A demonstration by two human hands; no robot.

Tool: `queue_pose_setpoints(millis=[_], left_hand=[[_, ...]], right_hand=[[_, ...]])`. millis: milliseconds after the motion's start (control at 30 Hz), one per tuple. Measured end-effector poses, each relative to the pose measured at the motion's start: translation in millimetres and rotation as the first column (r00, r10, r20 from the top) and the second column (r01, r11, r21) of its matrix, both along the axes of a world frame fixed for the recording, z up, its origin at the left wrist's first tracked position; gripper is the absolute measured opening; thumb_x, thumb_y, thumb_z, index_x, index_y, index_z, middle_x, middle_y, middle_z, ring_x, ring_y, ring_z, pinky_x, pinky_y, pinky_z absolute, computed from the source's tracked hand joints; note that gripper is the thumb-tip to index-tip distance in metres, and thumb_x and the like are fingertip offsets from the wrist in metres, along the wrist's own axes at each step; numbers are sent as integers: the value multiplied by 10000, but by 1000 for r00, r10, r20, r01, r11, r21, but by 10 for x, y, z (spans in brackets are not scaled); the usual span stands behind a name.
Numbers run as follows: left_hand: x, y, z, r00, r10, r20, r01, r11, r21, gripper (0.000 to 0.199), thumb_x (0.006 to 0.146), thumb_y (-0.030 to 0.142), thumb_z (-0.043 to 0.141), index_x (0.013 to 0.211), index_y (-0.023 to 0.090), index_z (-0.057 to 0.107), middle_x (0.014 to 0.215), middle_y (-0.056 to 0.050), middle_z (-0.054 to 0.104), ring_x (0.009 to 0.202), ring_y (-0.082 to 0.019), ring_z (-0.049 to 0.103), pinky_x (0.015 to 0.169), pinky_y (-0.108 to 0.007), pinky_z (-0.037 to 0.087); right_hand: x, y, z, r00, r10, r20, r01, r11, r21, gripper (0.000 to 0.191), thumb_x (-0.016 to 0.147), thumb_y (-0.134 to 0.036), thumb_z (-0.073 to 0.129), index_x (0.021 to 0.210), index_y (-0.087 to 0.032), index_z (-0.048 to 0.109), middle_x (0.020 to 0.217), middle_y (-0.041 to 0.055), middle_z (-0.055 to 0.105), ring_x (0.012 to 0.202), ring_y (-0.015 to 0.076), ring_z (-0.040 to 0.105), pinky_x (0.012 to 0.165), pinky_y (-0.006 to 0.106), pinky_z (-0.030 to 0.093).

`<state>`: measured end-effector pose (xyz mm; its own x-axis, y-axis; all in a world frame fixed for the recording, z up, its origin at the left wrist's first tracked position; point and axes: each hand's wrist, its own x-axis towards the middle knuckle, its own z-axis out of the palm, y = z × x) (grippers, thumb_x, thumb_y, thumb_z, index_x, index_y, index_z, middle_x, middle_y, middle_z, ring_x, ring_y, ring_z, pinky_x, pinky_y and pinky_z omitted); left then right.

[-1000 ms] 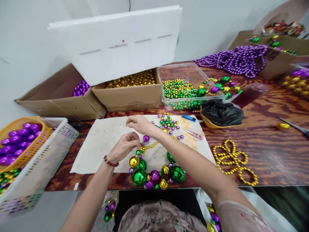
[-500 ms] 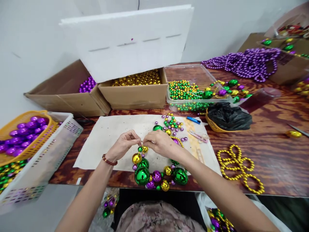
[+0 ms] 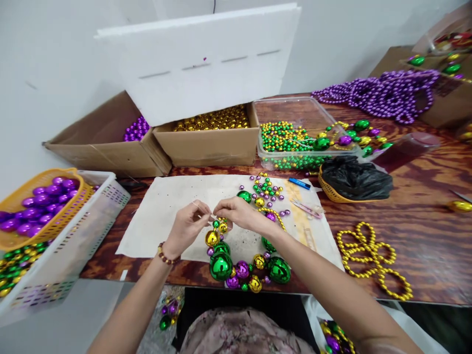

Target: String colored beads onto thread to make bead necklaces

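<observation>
A bead necklace [image 3: 221, 265] of big and small green, gold and purple shiny balls hangs in a loop over the table's front edge. Above its left end, my left hand [image 3: 188, 227] pinches a thin pale string [image 3: 198, 205] between thumb and fingers. My right hand [image 3: 239, 212] is closed on the same string, its fingertips almost touching the left ones and just over a small gold bead [image 3: 223, 227]. Under the hands lies a white cloth [image 3: 151, 221]. Near the right hand are a green bead [image 3: 244, 196] and loose small beads [image 3: 266, 188].
Pink-handled scissors [image 3: 308, 209] and a blue cutter [image 3: 299, 183] lie on the cloth's right side. Behind stand a box of gold beads [image 3: 206, 147] and a clear bin [image 3: 269, 160]. Gold bead strands [image 3: 372, 250] lie right; a white basket [image 3: 73, 246] stands left.
My left hand has turned and drawn slightly lower, its fingers more curled around the string. My right hand stays close beside it. The whole view has shifted slightly.
</observation>
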<state>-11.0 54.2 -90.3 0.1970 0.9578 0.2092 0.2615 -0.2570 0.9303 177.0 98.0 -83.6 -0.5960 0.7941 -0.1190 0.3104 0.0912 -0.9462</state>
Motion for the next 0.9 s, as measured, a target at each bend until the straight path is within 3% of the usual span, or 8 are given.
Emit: queue_pose_setpoints(millis=[233, 333, 433, 567, 633, 700, 800, 900], left_hand=[[83, -36, -212, 976, 165, -143, -92, 903, 419, 107, 901, 119, 587, 819, 182, 616, 881, -28, 641, 663, -99, 667, 578, -200, 578], [101, -32, -243, 973, 202, -116, -120, 862, 492, 112, 889, 91, 605, 829, 183, 622, 874, -19, 653, 675, -93, 673, 582, -188, 582], [104, -39, -261, 977, 201, -65, -144, 859, 492, 104, 886, 88, 613, 836, 178, 621, 893, -14, 654, 653, -82, 678, 561, -179, 585], [97, -67, -264, 979, 198, 52, -202, 893, 403, 80, 889, 135, 627, 820, 175, 623, 903, -11, 649, 622, -85, 681, 550, -198, 585], [104, -86, -249, 972, 186, 141, -220, 934, 283, 75, 886, 180, 646, 813, 176, 628, 908, -13, 643, 633, -99, 688, 592, -232, 597], [124, -103, -224, 953, 184, 240, -217, 969, 119, 87, 869, 228, 680, 817, 178, 631, 926, -19, 640, 695, -126, 703, 660, -271, 605], [178, -109, -178, 870, 214, 444, -190, 977, -99, 189, 808, 296, 754, 800, 185, 602, 941, -20, 655, 826, -167, 710, 764, -320, 591], [242, -92, -126, 762, 234, 604, -112, 966, -234, 298, 759, 357, 799, 758, 195, 550, 837, 13, 670, 855, -167, 702, 916, -396, 549]], right_hand=[[-30, 34, 23, 1000, -28, 4, 28, 999, -22, 136, 850, -129, 594, 774, -139, 706, 552, -53, 598, 409, 69, 541, 480, 179, 391], [-46, 33, 17, 998, -48, -37, 45, 997, -59, 120, 829, -116, 579, 755, -144, 668, 573, -59, 591, 402, 63, 534, 454, 173, 378], [-22, 28, 10, 996, -60, -67, 51, 991, -126, 98, 824, -126, 552, 769, -154, 628, 634, -49, 615, 428, 78, 579, 450, 177, 393], [128, 21, 16, 986, -160, 50, 155, 984, 86, 82, 783, -137, 558, 779, -172, 632, 567, -43, 609, 538, 128, 644, 513, 193, 391], [226, 9, 25, 976, -218, -25, 219, 968, 123, 61, 782, -177, 567, 795, -178, 627, 577, -32, 619, 567, 140, 644, 525, 203, 387], [298, -14, 23, 939, -245, -242, 245, 969, -30, 53, 792, -237, 571, 801, -185, 583, 716, 1, 680, 576, 137, 648, 507, 209, 387], [324, -64, -29, 787, -281, -549, 122, 944, -308, 121, 793, -293, 581, 806, -200, 506, 906, 36, 706, 616, 140, 668, 527, 230, 433], [280, -105, -143, 700, -288, -653, -1, 915, -404, 136, 805, -283, 596, 820, -205, 486, 758, -7, 655, 597, 133, 625, 599, 268, 482]])
